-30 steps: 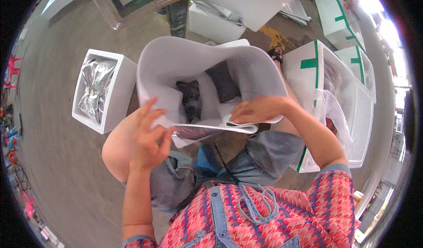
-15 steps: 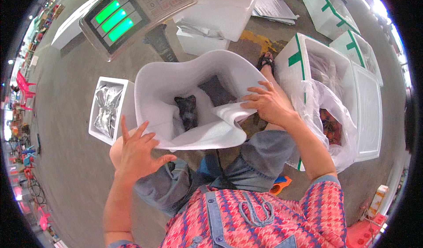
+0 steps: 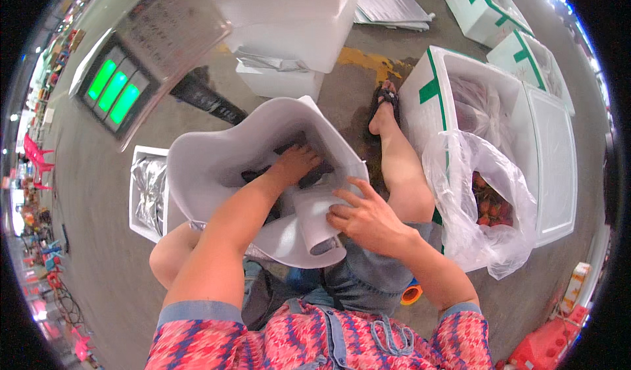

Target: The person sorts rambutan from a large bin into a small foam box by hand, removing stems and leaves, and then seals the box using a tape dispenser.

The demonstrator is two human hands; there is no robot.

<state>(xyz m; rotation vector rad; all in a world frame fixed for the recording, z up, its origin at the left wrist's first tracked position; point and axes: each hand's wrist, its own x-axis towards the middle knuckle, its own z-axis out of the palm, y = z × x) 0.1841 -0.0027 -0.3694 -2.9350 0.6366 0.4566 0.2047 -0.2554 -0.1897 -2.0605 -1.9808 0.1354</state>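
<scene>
A white flexible sheet [image 3: 217,149], like a foam liner, stands curved into a deep open pouch between my knees. Inside lie dark objects whose kind I cannot make out. My left hand [image 3: 297,164] reaches down into it, fingers apart and bent against a dark patch at the bottom; the fingertips are partly hidden. At the near right edge, my right hand [image 3: 368,217] has its bent fingers over the sheet's inward-curled flap, gripping it.
A scale display [image 3: 118,90] with green readouts stands at the upper left. White foam boxes [image 3: 286,80] are ahead; a small foam box [image 3: 148,192] with silver film is left. At right, a foam box [image 3: 420,97] with green tape holds a clear plastic bag [image 3: 453,192] with reddish contents.
My left hand has moved from outside the near left rim into the pouch. My right hand has come nearer, and the flap is curled further inward. The view has shifted.
</scene>
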